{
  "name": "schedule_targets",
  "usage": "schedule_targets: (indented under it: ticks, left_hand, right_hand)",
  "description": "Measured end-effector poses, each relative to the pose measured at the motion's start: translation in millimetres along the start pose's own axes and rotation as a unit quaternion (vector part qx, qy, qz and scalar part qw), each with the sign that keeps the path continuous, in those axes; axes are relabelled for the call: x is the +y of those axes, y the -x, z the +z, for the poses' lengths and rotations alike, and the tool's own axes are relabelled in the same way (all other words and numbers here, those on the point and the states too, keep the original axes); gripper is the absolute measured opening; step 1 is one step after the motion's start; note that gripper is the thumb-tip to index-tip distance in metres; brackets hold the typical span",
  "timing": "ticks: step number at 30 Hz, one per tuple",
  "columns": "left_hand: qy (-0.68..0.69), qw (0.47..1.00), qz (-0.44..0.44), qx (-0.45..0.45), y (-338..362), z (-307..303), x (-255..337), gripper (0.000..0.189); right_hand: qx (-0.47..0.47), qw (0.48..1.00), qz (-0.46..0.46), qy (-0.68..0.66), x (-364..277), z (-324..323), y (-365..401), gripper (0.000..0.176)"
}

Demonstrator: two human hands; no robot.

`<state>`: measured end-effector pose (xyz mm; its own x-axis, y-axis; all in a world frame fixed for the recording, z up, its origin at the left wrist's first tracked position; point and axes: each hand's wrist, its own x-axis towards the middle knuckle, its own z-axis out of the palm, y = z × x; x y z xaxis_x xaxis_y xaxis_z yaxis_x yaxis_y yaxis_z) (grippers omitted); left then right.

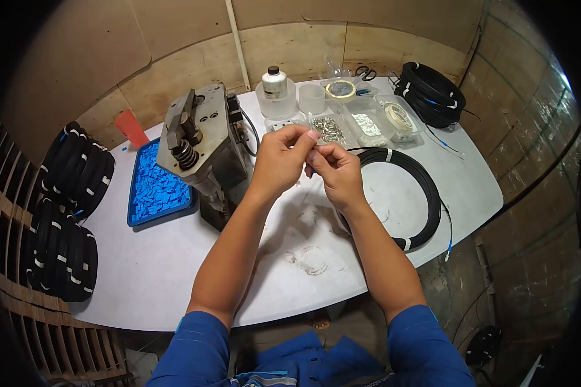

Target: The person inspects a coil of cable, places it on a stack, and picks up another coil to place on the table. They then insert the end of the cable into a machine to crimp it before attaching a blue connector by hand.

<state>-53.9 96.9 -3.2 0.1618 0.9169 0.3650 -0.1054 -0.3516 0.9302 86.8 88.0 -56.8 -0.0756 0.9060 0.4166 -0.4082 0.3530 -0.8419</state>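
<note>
Both my hands meet over the middle of the table, fingertips close together. My left hand [283, 158] is closed in a pinch, thumb against the forefinger; whatever is between them is too small to make out. My right hand [337, 173] is also pinched, just below and to the right of it. A black cable coil [426, 187], bound with white tape, lies beside my right hand. Its upper strand runs behind that hand towards the fingertips, where the cable end is hidden. Just beyond my fingers a clear box of small metal fittings [329, 130] sits on the table.
Left of my arms stands a metal press [206, 138], beside a blue tray [134, 224] of small blue pieces. At the back are a white bottle [274, 84], tape roll [340, 89], scissors [366, 73] and clear box [366, 122]. Black coils [61, 251] lie left; another coil [432, 97] lies back right.
</note>
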Motion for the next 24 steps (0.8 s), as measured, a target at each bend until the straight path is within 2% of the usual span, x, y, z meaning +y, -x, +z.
schedule_targets:
  ticks: [3, 6, 11, 13, 24]
  left_hand:
    - [0.036, 0.999, -0.012, 0.012, -8, -10, -6, 0.022]
    - [0.077, 0.995, -0.069, -0.003, -12, -18, -7, 0.022]
    - [0.047, 0.997, -0.057, -0.017, -13, -21, -8, 0.023]
    - [0.033, 0.998, -0.05, -0.008, -12, -21, -8, 0.023]
    - [0.08, 0.994, -0.071, 0.014, -11, -22, 4, 0.026]
  right_hand:
    - [-0.013, 0.997, 0.022, 0.079, 7, -1, 1, 0.011]
    - [-0.011, 0.994, 0.021, 0.107, 11, -1, 2, 0.014]
    - [-0.031, 0.976, 0.0, 0.217, 9, -4, 0, 0.017]
    - [-0.05, 0.957, -0.041, 0.282, 7, -3, 1, 0.017]
    - [-0.015, 0.95, -0.041, 0.31, 1, 2, 7, 0.02]
